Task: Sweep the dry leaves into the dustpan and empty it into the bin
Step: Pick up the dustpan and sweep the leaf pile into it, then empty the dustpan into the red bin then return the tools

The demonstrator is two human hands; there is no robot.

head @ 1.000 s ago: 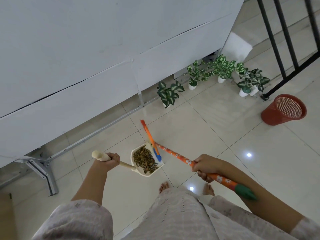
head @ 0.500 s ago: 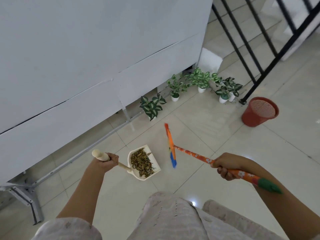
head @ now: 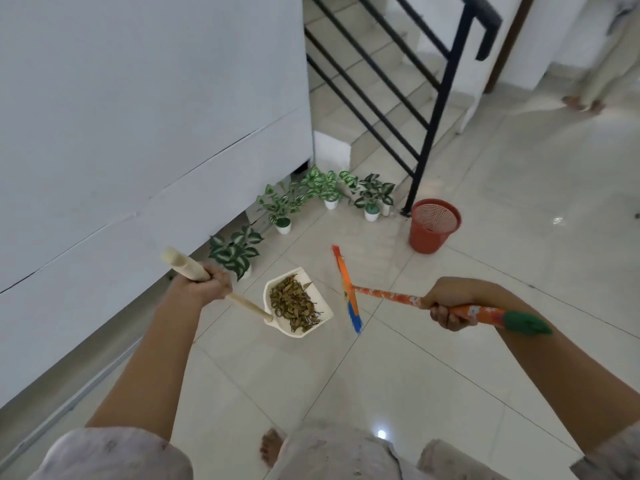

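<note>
My left hand (head: 204,287) grips the pale wooden handle of a cream dustpan (head: 323,311), held above the floor. A pile of dry brown leaves (head: 294,303) fills the pan. My right hand (head: 446,301) is closed around the orange flowered handle of a broom (head: 381,294); its orange and blue bristle head (head: 346,289) hangs just right of the dustpan, apart from it. A red mesh bin (head: 434,226) stands upright on the tiles ahead and to the right, beside the foot of the stair railing.
Several small potted plants (head: 329,192) line the base of a white wall panel (head: 138,133) on the left. A black stair railing (head: 433,109) and steps rise behind the bin. Another person's feet (head: 581,103) show at the far right. Glossy tiled floor (head: 502,271) lies to the right.
The view has swung towards the bin, which now sits nearer and more central. Dustpan and broom have lifted and moved forward, the broom head drawing away from the pan.
</note>
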